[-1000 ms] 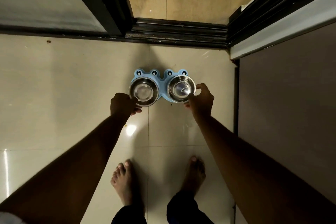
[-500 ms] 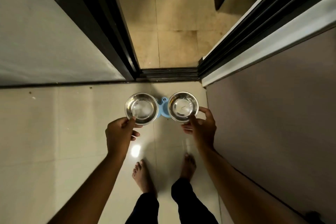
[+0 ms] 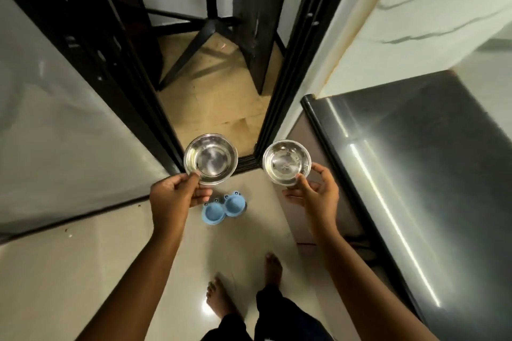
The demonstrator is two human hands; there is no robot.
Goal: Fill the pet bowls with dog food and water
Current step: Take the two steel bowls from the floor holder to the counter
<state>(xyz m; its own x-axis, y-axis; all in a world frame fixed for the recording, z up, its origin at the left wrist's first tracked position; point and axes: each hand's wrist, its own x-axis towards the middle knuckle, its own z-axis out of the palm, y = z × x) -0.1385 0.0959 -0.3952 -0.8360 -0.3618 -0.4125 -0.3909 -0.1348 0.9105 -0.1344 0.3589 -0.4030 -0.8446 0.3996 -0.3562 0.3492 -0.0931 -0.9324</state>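
Note:
Two empty steel pet bowls are held up in the air in front of me. My left hand [image 3: 176, 196] pinches the near rim of the left steel bowl [image 3: 211, 158]. My right hand [image 3: 315, 194] pinches the near rim of the right steel bowl [image 3: 286, 161]. Far below on the pale tiled floor lies the blue double bowl holder [image 3: 223, 207], with both of its round wells bare.
A black sliding door frame [image 3: 119, 69] stands to the left and another black frame edge [image 3: 288, 69] to the right, with a tan floor and black stand legs [image 3: 194, 44] beyond. A dark glossy appliance [image 3: 415, 174] fills the right. My bare feet [image 3: 219, 299] stand below.
Both bowls have been lifted out of the blue holder and raised high as I stood up. The holder stays on the floor and now looks small below my hands.

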